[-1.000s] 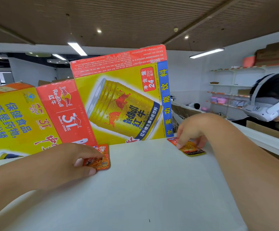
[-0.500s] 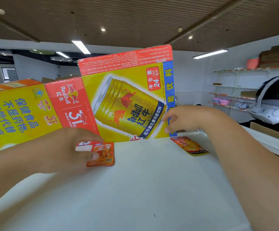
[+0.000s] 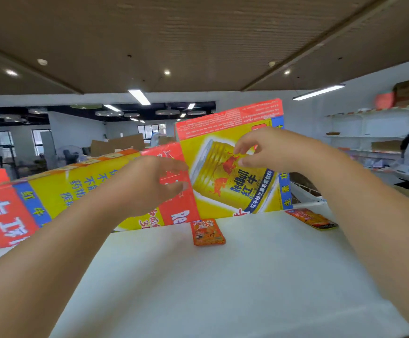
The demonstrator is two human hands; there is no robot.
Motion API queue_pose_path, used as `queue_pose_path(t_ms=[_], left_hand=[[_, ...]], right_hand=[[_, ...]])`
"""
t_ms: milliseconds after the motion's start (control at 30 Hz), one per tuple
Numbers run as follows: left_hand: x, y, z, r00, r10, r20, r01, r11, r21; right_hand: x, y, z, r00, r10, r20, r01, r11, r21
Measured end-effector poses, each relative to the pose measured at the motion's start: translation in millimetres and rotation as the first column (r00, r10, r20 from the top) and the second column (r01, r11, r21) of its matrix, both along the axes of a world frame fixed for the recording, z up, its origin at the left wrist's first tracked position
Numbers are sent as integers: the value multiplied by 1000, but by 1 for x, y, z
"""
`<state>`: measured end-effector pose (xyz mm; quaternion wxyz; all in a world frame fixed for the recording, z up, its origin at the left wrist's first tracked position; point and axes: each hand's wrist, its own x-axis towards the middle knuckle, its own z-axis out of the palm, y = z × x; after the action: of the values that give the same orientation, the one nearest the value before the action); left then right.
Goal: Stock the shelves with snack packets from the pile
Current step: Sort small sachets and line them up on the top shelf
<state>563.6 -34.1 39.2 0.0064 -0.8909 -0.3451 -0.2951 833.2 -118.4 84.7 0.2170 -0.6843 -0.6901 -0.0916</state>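
From loosely parted, empty fingers (image 3: 178, 186) of left hand (image 3: 147, 189) and right hand (image 3: 271, 152), down to the orange packet (image 3: 208, 233) flat on the white shelf (image 3: 247, 276), seemingly nearer the left, long axis pointing away toward the cartons (image 3: 225, 176).

Both hands have come up off the packets: the left hand (image 3: 149, 184) has let go of the orange packet (image 3: 207, 232), which now lies alone on the white top (image 3: 223, 301) at its five o'clock. The right hand (image 3: 269, 150) has lifted higher, loose and holding nothing, before the yellow carton (image 3: 223, 191), with the other packet (image 3: 312, 218) down at its four o'clock.
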Motion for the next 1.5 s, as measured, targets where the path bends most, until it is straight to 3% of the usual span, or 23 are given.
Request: queue_pose_path(t_ms=[200,467,800,1000,1167,1300,1500], left_hand=[[-112,-27,21,987,112,-114,-107,993,45],[-337,-47,31,948,318,2,-317,943,-105],[-571,-76,4,778,622,-88,-627,760,-172],[-632,-65,-18,713,692,-114,-695,675,-249],[-631,-28,-39,713,679,-174,-699,665,-264],[-615,6,-48,701,651,-291,-712,657,-247],[-610,36,-66,666,610,-429,-735,635,-239]], right_hand=[[-112,-2,19,994,101,34,-101,995,7],[-312,16,29,958,271,89,-267,962,-52],[-537,72,7,829,550,101,-520,825,-221],[-613,123,-14,793,603,94,-556,777,-295],[-635,166,-26,791,549,269,-438,816,-376],[-645,206,-30,734,492,469,-290,851,-438],[-659,255,-51,702,530,476,-276,818,-505]])
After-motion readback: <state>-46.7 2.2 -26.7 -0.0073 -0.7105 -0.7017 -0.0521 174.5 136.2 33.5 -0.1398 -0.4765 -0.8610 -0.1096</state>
